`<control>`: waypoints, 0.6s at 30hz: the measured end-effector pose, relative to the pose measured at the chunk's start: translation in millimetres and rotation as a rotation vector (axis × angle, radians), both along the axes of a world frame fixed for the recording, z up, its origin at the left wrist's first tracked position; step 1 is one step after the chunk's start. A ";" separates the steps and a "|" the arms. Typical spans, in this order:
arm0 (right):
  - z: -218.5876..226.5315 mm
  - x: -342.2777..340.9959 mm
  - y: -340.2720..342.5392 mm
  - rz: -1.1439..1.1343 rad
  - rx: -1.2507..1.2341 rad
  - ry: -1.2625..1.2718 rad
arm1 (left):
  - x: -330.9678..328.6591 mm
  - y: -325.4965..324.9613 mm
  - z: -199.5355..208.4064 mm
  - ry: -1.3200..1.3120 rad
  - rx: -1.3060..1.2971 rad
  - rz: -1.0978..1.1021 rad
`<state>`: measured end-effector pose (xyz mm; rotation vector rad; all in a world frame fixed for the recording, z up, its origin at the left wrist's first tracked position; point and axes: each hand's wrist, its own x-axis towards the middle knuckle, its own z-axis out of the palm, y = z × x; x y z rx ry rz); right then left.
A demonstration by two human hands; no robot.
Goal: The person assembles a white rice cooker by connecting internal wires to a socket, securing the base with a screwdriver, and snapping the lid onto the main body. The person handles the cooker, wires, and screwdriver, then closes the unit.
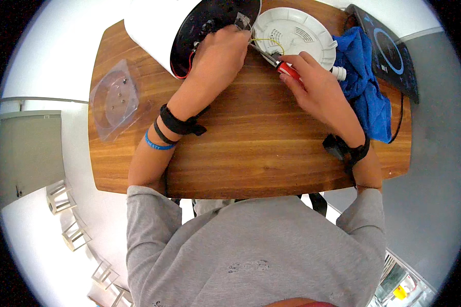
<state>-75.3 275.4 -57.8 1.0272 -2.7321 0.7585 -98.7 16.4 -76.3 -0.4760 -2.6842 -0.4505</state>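
A white cylindrical appliance housing (pixel 156 33) lies on its side at the table's far edge, its black opening toward me. My left hand (pixel 223 53) reaches into that opening, fingers pinched together near a small metal-looking part (pixel 242 21); what they grip is hidden. In my right hand (pixel 317 82) is a screwdriver (pixel 290 70) with a red and black handle. Its shaft points up and left toward my left fingertips. Behind the right hand lies a round white vented base cover (pixel 292 30). A yellow-green wire (pixel 264 40) runs from it toward the housing, and a red wire (pixel 191 64) hangs at the opening's rim.
A clear plastic tray (pixel 115 102) holding several small screws sits at the table's left. On the right are a crumpled blue cloth (pixel 363 82), a white cylindrical plug-like piece (pixel 338 73) and a black induction hob (pixel 389 53) with a cable. Stools (pixel 61 198) stand on the floor.
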 end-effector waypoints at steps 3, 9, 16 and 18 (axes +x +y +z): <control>4.6 -0.3 -1.3 0.003 0.006 0.013 | -1.5 -1.1 -0.8 0.011 0.003 -0.006; 0.4 -5.8 1.6 0.033 -0.027 0.076 | 3.6 0.1 6.5 -0.010 -0.031 0.022; 2.8 -5.5 2.0 0.000 0.024 0.037 | 0.6 -1.1 1.1 0.004 -0.019 -0.001; 3.1 -3.0 0.9 0.017 -0.010 0.016 | 0.8 -0.1 2.9 -0.015 -0.018 -0.004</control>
